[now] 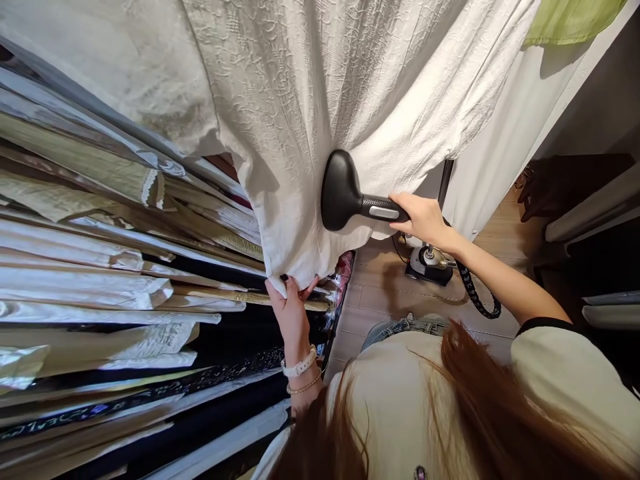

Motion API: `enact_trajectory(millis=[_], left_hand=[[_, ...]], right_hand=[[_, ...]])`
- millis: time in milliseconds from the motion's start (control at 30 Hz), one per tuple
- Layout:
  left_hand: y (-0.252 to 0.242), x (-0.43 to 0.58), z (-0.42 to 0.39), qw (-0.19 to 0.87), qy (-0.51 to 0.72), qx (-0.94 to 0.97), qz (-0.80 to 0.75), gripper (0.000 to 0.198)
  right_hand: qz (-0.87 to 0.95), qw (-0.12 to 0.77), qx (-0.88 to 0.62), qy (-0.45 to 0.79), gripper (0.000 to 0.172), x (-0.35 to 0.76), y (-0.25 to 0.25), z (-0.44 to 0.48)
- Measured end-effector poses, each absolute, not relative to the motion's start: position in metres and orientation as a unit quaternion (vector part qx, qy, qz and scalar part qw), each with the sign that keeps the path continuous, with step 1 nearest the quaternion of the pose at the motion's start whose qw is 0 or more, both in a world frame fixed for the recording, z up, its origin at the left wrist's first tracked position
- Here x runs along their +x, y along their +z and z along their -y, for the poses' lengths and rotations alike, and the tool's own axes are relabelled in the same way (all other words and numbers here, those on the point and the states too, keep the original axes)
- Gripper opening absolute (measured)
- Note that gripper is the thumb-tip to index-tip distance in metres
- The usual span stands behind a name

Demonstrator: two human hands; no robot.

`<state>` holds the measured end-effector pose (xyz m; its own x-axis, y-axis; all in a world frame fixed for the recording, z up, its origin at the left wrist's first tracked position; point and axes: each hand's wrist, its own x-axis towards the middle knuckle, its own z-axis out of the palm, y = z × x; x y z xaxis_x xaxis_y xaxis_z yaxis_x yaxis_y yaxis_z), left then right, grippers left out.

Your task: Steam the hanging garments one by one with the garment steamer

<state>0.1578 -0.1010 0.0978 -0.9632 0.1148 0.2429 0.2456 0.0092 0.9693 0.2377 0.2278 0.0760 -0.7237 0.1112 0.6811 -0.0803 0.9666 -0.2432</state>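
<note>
A white textured garment (pixel 280 87) hangs in front of me, its lower edge loose and folded. My left hand (pixel 293 310) pinches the bottom hem between thumb and fingers, below the garment's middle. In my right hand (pixel 423 217) is the handle of a black garment steamer head (pixel 341 190), fingers wrapped round it. The broad head lies against the lower part of the cloth, or very close to it; its front face is hidden. From behind my right wrist a black ribbed hose (pixel 475 293) curves down.
Many garments (pixel 100 260) hang packed along the left side. A steamer base (pixel 429 265) with a pole stands on the wooden floor (pixel 373 287) beyond my right forearm. Green cloth (pixel 575 20) hangs at the upper right, near a white curtain (pixel 520 127).
</note>
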Motion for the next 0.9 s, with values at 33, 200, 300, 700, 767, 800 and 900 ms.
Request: enact_trajectory(millis=[33,200,300,700,767,800,900], left_hand=[[0.099,0.158,0.101,0.049,-0.685,-0.123,0.717,0.062],[0.099,0.156,0.098,0.06,-0.596,-0.08,0.797,0.07],[0.095,0.152,0.098,0.048,-0.579,-0.045,0.813,0.055],[0.094,0.148,0.105,0.031,-0.578,-0.031,0.815,0.043],[0.094,0.148,0.107,0.029,-0.584,-0.028,0.811,0.043],[0.094,0.147,0.108,0.03,-0.586,-0.025,0.81,0.043],[0.095,0.146,0.111,0.037,-0.573,-0.033,0.818,0.044]], right_hand=[[0.924,0.36,0.004,0.129,0.043,0.238,0.075,-0.226],[0.922,0.353,0.002,0.155,0.044,0.238,0.069,-0.219],[0.911,0.372,-0.032,0.177,0.045,0.238,0.066,-0.218],[0.941,0.278,-0.008,0.192,0.043,0.233,0.037,-0.197],[0.953,0.24,0.031,0.185,0.04,0.233,0.035,-0.193],[0.956,0.227,0.042,0.182,0.04,0.232,0.035,-0.19],[0.954,0.23,0.006,0.192,0.045,0.229,0.035,-0.186]])
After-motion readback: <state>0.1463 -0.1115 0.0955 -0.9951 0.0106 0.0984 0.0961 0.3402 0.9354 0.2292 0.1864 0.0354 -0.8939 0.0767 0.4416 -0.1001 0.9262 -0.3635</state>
